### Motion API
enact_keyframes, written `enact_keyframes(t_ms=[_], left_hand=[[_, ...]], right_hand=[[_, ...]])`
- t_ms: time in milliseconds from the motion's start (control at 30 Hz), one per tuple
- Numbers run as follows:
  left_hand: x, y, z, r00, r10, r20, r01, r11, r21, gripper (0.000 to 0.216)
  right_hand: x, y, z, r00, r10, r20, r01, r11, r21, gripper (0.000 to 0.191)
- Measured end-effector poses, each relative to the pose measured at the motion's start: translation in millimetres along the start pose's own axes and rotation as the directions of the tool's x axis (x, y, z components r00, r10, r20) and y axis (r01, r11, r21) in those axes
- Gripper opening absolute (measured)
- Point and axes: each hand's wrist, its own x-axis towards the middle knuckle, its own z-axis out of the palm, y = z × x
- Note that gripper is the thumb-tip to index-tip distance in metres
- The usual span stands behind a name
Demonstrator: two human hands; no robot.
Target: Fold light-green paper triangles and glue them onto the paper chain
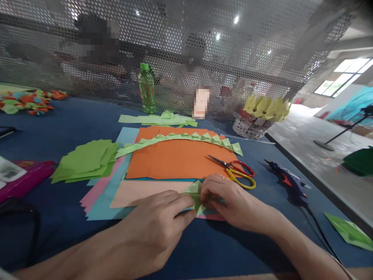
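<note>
My left hand [159,221] and my right hand [230,200] meet at the near middle of the blue table, both pinching a small folded light-green paper piece [196,194]. The piece rests over a stack of coloured sheets: an orange sheet [177,157] on top, peach, blue and pink ones beneath. A long chain of folded green triangles [180,140] lies across the orange sheet. Red-and-yellow scissors [237,171] lie just beyond my right hand.
A pile of green paper squares [86,160] sits at left, a blue glue gun [287,182] with its cord at right, a green bottle [146,88] and a basket with yellow folded pieces [260,114] at the back by the perforated screen. People sit behind the screen.
</note>
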Motion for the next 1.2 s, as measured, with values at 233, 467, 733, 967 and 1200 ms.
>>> enact_keyframes(t_ms=[233, 467, 733, 967, 1200], left_hand=[[-1, 0, -1, 0.999, -0.048, 0.004, 0.048, 0.999, 0.022, 0.035], [-3, -4, -10, 0.994, -0.002, 0.110, -0.003, 0.999, 0.049, 0.034], [-6, 0, -11, 0.997, 0.067, 0.037, -0.069, 0.996, 0.051, 0.030], [-3, 10, -15, 0.996, -0.009, 0.093, 0.004, 0.999, 0.049, 0.041], [-2, 5, -9, 0.998, 0.019, 0.065, -0.023, 0.998, 0.062, 0.035]], right_hand=[[1, -9, 9, 0.998, 0.066, -0.003, -0.066, 0.998, -0.005, 0.018], [2, 1, 10, 0.999, -0.049, -0.010, 0.049, 0.999, -0.012, 0.027], [1, 3, 6, 0.990, -0.140, 0.017, 0.139, 0.990, 0.038, 0.032], [1, 8, 8, 0.991, -0.134, 0.006, 0.134, 0.991, 0.008, 0.028], [0, 6, 8, 0.992, -0.127, -0.008, 0.127, 0.992, -0.004, 0.030]])
